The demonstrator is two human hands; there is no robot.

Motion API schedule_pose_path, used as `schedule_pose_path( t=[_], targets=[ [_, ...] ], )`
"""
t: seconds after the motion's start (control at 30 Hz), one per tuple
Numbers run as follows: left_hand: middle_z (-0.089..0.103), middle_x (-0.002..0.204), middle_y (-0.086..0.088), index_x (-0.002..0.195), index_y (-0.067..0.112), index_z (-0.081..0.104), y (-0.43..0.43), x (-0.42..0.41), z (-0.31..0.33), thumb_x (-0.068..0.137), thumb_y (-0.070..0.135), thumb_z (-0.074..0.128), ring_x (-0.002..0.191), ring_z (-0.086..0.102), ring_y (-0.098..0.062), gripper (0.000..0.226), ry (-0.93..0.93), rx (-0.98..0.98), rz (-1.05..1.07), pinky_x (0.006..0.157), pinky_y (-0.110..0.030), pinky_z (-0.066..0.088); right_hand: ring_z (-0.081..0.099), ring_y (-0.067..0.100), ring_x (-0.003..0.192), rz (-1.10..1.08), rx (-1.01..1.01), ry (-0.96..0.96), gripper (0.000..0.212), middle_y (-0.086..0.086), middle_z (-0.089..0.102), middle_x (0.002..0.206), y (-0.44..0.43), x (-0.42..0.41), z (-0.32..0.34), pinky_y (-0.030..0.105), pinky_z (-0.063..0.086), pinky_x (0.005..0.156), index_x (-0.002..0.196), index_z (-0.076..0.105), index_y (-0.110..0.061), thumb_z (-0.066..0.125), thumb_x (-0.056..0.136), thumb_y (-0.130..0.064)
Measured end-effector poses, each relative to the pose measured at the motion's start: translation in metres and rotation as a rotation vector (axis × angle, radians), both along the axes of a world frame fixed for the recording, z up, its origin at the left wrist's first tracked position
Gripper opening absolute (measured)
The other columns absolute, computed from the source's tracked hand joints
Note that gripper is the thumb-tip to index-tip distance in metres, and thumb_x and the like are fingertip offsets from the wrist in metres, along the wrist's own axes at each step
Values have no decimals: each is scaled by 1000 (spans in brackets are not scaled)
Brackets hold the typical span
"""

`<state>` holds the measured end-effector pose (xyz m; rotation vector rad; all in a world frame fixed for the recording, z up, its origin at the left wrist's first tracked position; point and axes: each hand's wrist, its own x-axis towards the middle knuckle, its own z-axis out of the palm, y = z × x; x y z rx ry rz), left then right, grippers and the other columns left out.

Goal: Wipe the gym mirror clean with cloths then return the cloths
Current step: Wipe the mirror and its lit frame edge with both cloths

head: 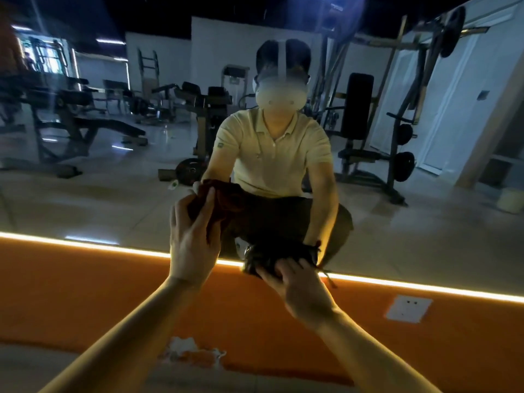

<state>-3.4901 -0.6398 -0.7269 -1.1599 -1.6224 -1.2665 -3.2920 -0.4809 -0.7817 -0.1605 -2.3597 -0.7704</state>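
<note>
From the head view, both arms are seen stretched forward to the mirror. The left hand is raised against the glass, and a bunched dark red cloth is gripped in it, thumb on one side and curled fingers on the other; the cloth is held on the glass just above and beyond the hand. Lower and to the right of it, the right hand is laid over a dark cloth, which is pressed at the mirror's bottom edge, right on the glowing light strip. The fingers are stretched over the cloth, but whether they curl round it cannot be told. A loose thread is seen hanging beside the right hand's wrist side. The two hands are kept apart, each with its own cloth. Below both hands the orange wall band is crossed by the forearms; a wall socket is set to the right of the right hand, and a patch of flaked paint is seen between the forearms. In the glass, a crouched person in a yellow shirt is reflected, with weight benches behind.
</note>
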Motion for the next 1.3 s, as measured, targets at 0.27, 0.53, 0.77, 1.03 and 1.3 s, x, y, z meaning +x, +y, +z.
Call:
schedule_pose_path(
  t=[0.27,0.53,0.77,1.03,1.3],
  targets=[
    [51,131,-25,155,9,48,-21,-1,8,90,-1,75,116,54,-37,71,68,-159,-7,97,-46,54,51,27,92,-35,-106,498,68,13,48,111,18,-2,123,43,45,79,155,39,-17,61,91,-9],
    [54,130,-18,151,9,53,-64,-23,43,97,16,66,116,56,-30,56,95,-295,130,96,-45,55,61,30,91,33,-73,320,72,15,59,107,-25,-40,68,43,54,77,148,53,-9,78,80,-11],
    [51,127,-9,151,15,52,-100,-51,19,97,15,68,112,46,-12,57,-136,-215,183,93,-36,52,72,18,79,169,172,142,38,2,72,89,-46,-65,50,34,49,81,117,81,-24,65,83,-18],
    [48,132,-8,159,19,44,-115,-86,5,97,16,66,117,53,-22,66,-208,-184,183,97,-38,54,48,30,91,-1,-111,467,69,17,47,109,-54,-98,90,45,46,75,153,42,-9,66,89,-14],
    [48,135,-14,162,21,34,-120,-110,-8,93,5,73,117,57,-32,81,-90,-254,98,91,-47,59,74,15,66,253,157,104,26,3,75,75,-90,-131,30,29,56,71,87,86,-24,66,91,-6]
  ],
)
